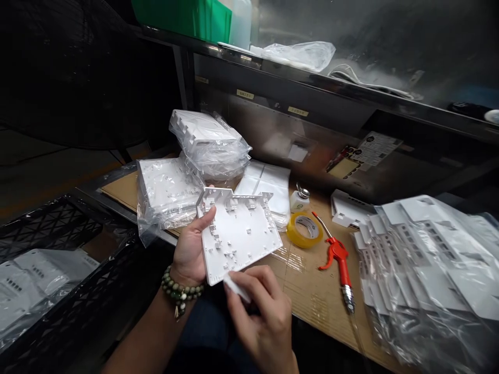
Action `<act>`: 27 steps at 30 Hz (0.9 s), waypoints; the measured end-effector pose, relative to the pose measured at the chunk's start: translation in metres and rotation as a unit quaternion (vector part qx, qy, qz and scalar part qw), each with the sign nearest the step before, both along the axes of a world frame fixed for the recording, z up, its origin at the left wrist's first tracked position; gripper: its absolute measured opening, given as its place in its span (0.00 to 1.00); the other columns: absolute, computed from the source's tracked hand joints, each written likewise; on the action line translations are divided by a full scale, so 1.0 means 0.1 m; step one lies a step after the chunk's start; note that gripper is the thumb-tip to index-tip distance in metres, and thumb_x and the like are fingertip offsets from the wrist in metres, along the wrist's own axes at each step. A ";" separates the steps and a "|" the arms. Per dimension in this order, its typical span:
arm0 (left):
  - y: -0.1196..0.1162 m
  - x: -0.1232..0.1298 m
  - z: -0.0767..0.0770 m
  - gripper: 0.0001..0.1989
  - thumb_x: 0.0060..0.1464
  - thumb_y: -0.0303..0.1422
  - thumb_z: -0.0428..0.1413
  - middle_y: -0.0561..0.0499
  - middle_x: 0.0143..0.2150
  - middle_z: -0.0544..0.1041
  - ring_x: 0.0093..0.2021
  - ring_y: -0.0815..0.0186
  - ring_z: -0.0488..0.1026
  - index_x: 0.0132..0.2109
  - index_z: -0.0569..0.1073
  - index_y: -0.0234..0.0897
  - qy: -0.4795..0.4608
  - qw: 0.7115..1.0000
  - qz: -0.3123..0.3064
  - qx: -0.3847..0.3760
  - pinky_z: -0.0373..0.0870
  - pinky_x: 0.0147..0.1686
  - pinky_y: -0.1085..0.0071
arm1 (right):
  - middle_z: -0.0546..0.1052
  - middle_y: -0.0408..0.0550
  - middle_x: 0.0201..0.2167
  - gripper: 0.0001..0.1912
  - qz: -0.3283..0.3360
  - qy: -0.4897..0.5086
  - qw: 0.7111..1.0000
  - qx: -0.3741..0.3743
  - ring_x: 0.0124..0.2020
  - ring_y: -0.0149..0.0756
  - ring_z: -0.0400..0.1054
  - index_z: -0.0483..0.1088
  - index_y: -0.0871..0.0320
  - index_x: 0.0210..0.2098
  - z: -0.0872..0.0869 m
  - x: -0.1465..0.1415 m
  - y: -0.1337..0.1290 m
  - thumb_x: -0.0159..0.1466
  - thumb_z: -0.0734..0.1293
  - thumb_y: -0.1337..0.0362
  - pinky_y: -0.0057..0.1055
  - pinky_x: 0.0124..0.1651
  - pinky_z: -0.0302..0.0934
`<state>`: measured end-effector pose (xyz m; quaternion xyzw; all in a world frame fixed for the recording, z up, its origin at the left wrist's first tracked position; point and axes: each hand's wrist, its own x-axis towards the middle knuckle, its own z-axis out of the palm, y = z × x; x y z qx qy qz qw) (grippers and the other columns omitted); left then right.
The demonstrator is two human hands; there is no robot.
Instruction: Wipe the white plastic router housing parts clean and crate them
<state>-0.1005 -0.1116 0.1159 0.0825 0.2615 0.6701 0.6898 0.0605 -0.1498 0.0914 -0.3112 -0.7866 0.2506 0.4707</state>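
Note:
A white plastic housing [245, 228] is tilted above the front edge of the bench, its inner side with small ribs and clips facing up. My left hand [191, 252] grips its left side, the thumb over the rim, with a beaded bracelet at the wrist. Between the thumb and fingers of my right hand [263, 306] is a small white cloth or pad [237, 288]. It lies at the housing's near lower edge; whether it touches is hard to tell.
Bagged white housings [210, 130] are stacked behind, and more bagged housings [424, 249] stand at the right. A tape roll [304, 230], a red air gun [339, 257] and a small bottle [299, 200] rest on the cardboard [307, 285]. A black crate [58, 208] is at the left.

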 end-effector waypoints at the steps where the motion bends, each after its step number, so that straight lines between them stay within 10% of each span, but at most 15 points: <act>1: 0.00 0.00 0.00 0.27 0.68 0.42 0.47 0.35 0.57 0.80 0.58 0.41 0.77 0.65 0.69 0.29 -0.008 1.000 0.013 -0.008 0.68 0.63 0.39 | 0.75 0.46 0.32 0.11 -0.008 0.005 1.000 0.001 0.27 0.30 0.72 0.77 0.56 0.46 0.00 -0.01 -0.01 0.64 0.70 0.72 0.25 0.27 0.67; 7: -0.01 -0.03 0.05 0.26 0.70 0.38 0.46 0.34 0.58 0.80 0.61 0.41 0.74 0.68 0.66 0.30 -0.073 0.996 0.043 -0.041 0.63 0.66 0.40 | 0.76 0.48 0.36 0.13 0.026 0.028 0.999 0.007 0.33 0.32 0.74 0.77 0.57 0.49 -0.09 -0.08 -0.03 0.65 0.69 0.73 0.27 0.34 0.70; 15: -0.10 -0.40 -0.10 0.29 0.70 0.44 0.47 0.50 0.69 0.70 0.72 0.46 0.57 0.74 0.53 0.51 -0.120 0.991 0.032 0.052 0.49 0.70 0.38 | 0.76 0.46 0.40 0.05 -0.239 0.088 0.967 -0.017 0.39 0.32 0.73 0.80 0.53 0.42 -0.19 0.71 0.53 0.67 0.72 0.67 0.26 0.37 0.69; 27: -0.16 -0.50 -0.24 0.38 0.64 0.49 0.56 0.60 0.67 0.71 0.73 0.51 0.56 0.74 0.46 0.66 -0.085 0.994 0.069 0.001 0.54 0.70 0.43 | 0.76 0.47 0.44 0.08 -0.169 0.014 0.985 -0.043 0.43 0.33 0.74 0.80 0.50 0.46 -0.40 0.84 0.64 0.69 0.69 0.65 0.26 0.39 0.71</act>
